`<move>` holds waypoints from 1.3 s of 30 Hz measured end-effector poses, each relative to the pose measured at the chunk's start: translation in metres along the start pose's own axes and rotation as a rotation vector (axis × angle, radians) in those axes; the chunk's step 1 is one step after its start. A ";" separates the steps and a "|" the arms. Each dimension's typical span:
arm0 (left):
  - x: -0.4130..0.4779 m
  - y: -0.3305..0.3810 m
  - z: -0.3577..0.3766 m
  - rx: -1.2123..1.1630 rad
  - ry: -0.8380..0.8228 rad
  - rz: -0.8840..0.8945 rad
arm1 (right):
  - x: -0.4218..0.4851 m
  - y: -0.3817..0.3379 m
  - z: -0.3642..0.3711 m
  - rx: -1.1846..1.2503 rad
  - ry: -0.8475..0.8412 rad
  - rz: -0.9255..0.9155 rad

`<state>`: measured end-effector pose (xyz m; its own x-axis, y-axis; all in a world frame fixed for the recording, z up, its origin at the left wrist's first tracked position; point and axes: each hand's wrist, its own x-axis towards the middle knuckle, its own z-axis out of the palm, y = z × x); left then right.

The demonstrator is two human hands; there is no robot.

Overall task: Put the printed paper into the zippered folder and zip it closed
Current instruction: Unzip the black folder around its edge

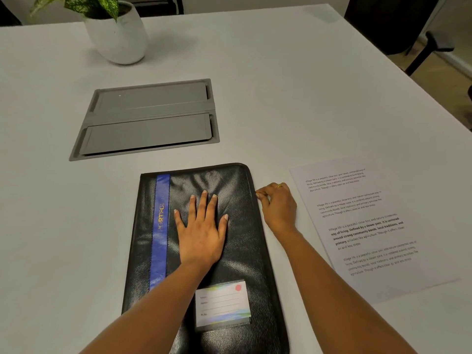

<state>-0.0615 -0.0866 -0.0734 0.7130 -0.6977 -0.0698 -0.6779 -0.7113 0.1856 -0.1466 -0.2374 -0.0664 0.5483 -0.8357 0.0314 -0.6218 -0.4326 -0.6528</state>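
Note:
A black zippered folder [237, 241] with a blue stripe and a name card lies flat on the white table [281, 98], directly in front of me. My left hand [201, 233] presses flat on its cover, fingers spread. My right hand [278, 205] sits at the folder's right edge near the top corner, its fingertips pinching the zipper pull there. The printed paper [370, 226] lies flat on the table to the right of the folder, text side up, apart from both hands.
A grey recessed cable hatch [150, 116] is set in the table beyond the folder. A white pot with a green plant [117, 34] stands at the far left. A dark chair [398, 24] stands past the table's right edge.

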 end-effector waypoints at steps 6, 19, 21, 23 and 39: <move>0.000 0.001 0.000 -0.002 0.000 -0.010 | 0.000 0.003 0.001 0.047 -0.011 0.011; 0.001 0.000 0.000 0.012 -0.024 0.009 | 0.025 0.001 -0.002 0.105 -0.149 0.010; 0.001 -0.001 0.000 0.008 -0.020 0.004 | 0.022 0.004 -0.006 0.133 -0.170 -0.013; 0.001 -0.001 0.000 0.004 -0.014 0.003 | 0.017 0.006 -0.007 0.143 -0.171 -0.027; 0.001 0.000 0.000 0.010 -0.025 0.023 | 0.021 -0.003 0.001 0.105 -0.068 0.056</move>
<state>-0.0601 -0.0874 -0.0731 0.6926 -0.7156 -0.0905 -0.6959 -0.6959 0.1774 -0.1328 -0.2538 -0.0647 0.5533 -0.8311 -0.0569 -0.5925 -0.3445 -0.7282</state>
